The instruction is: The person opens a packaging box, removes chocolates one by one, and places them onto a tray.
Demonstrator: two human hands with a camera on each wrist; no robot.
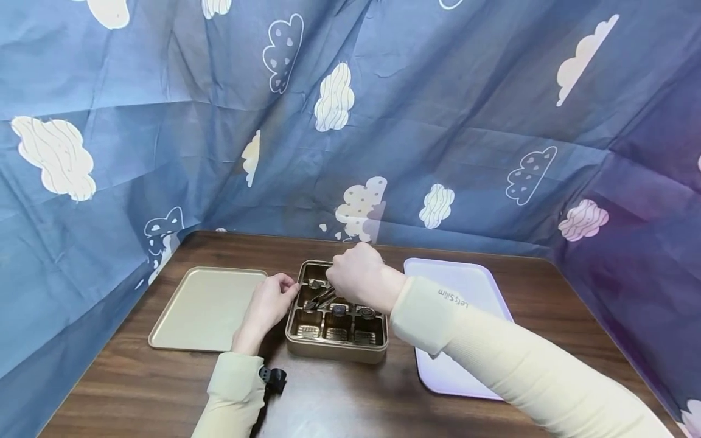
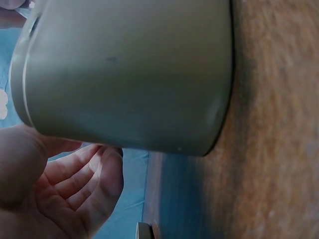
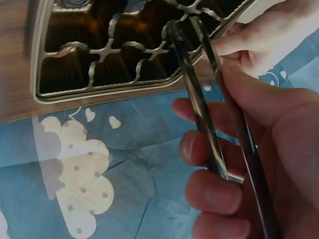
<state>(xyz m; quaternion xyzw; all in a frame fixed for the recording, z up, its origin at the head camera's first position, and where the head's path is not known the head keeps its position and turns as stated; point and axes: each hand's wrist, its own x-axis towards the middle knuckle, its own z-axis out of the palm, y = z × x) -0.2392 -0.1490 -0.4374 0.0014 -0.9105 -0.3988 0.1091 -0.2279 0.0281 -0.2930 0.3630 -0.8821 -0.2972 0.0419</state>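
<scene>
My right hand (image 1: pixel 358 277) grips a pair of long metal tweezers (image 3: pixel 196 102), its fingers curled round the arms. The ridged tips are apart, nothing shows between them, and they hang over a bronze-coloured box (image 1: pixel 336 351) split into small compartments. A dark round piece (image 1: pixel 366 312) and another dark piece (image 1: pixel 339 310) sit in middle compartments. Several front compartments show ridged bottoms. At the box's left side is my left hand (image 1: pixel 271 302), thumb and index fingertips right at the rim. In the left wrist view its other fingers bend loosely beside the box wall (image 2: pixel 129 84).
A beige tray (image 1: pixel 210 310) lies left of the box, partly behind my left hand. On the right, a pale lavender tray (image 1: pixel 454 371) is partly covered by my right sleeve. A blue cloud-patterned cloth (image 1: pixel 460 134) hangs behind the wooden table (image 1: pixel 181 389).
</scene>
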